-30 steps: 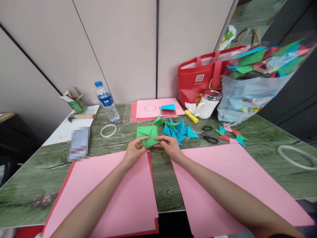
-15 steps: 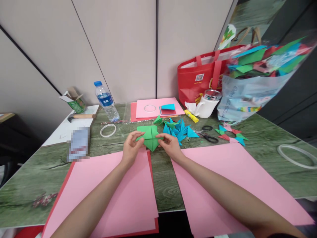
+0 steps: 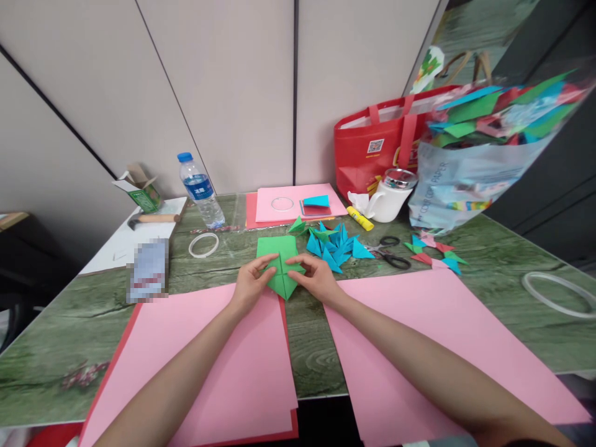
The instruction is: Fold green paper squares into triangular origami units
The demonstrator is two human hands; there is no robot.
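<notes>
"At the middle of the green wood-patterned table [image 3: 311,347], where is the folded green paper [image 3: 277,245]?"

"By the far inner corner of the left-hand pink sheets [image 3: 223,372], its pointed end towards the person."

"And what does the left hand [image 3: 250,287] do?"

"It holds the paper's left side, thumb and fingers drawn narrowly together."

"The right hand [image 3: 319,279]?"

"Much the same on the other side: a narrow grip on the paper, thumb nearer the person than the fingers. The fingertips of both hands lie near the centre creases."

"What lies about them?"

"Just beyond the right hand, a heap of blue folded pieces [image 3: 336,245], with the scissors [image 3: 388,251] beside it. Further right, a ring of coloured folded pieces [image 3: 421,257]. On the left, a roll of tape [image 3: 203,246] lies near the upright water bottle [image 3: 201,191]."

"And beneath the right forearm?"

"Another pink sheet [image 3: 419,310]."
</notes>
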